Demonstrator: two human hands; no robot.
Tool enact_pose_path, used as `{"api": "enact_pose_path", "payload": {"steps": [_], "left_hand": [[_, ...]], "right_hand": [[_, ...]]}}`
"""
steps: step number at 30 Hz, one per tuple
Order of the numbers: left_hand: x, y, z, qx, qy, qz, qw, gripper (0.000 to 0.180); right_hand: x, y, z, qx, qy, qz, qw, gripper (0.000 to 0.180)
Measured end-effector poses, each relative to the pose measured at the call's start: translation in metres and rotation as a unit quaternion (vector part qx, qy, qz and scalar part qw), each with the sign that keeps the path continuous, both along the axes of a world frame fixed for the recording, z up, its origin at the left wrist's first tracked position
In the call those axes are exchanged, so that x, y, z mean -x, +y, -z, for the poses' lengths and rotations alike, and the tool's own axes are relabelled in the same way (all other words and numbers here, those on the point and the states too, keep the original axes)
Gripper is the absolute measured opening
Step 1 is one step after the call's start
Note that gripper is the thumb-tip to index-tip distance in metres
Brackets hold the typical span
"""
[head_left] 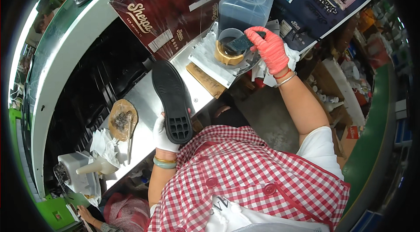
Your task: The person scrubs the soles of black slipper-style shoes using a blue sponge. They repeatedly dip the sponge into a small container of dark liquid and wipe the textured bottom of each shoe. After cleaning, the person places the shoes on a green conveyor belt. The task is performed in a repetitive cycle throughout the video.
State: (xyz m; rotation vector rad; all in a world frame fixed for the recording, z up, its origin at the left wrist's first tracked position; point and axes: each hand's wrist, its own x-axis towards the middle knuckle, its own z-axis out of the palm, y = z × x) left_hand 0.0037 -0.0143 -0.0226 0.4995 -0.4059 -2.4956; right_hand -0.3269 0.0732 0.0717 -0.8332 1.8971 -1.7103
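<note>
My left hand (163, 139), in a white glove, grips the heel end of a black shoe sole (167, 92). The sole slants upward over the metal bench, with its recessed heel grid near my apron. My right hand (270, 51) wears a pinkish-red glove and pinches a dark, rough-textured sponge (241, 44). One end of that sponge dips into the mouth of a clear cup (229, 60) with a tan band around its lower part. Dark liquid seems to be in the cup, partly covered by the sponge.
Behind the cup stands a translucent plastic container (247, 6). A stained wooden block (204, 80) lies beside it on the metal bench (146, 87). A tan pad with a stick (123, 119), crumpled white tissue (104, 144) and a nozzle bottle (97, 166) are at left. Another person's hand (85, 213) shows at lower left.
</note>
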Motion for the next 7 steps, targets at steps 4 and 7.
{"api": "enact_pose_path", "payload": {"steps": [4, 7], "left_hand": [[0.009, 0.005, -0.02, 0.042, 0.005, -0.017, 0.999, 0.044], [0.007, 0.004, -0.017, 0.042, 0.007, 0.001, 0.999, 0.052]], "right_hand": [[0.005, -0.003, 0.007, 0.02, 0.007, -0.01, 1.0, 0.025], [0.011, -0.002, 0.012, -0.019, 0.003, -0.024, 1.0, 0.026]]}}
